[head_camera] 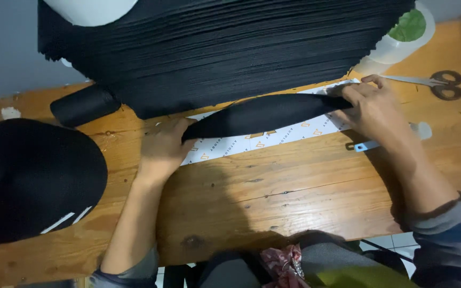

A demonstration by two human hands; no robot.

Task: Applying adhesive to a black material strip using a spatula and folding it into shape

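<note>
Black piece (pixel 265 113), curved like a cap brim, lies on a white printed strip (pixel 252 141) mid-desk (pixel 273 192), long axis running 8 to 2 o'clock. Our left hand (pixel 162 146) pinches its 8 o'clock tip, fingers closed on it; our right hand (pixel 372 109) pinches the 2 o'clock tip, also closed on it. Both hands touch the piece, neither nearer. Black stack (pixel 225 53) at 12, cap (pixel 30 178) at 9, scissors (pixel 438 84) at 2.

Matt black cloth strip (pixel 265 113); printed paper band (pixel 273 136), knotty wooden table (pixel 273 197)
</note>
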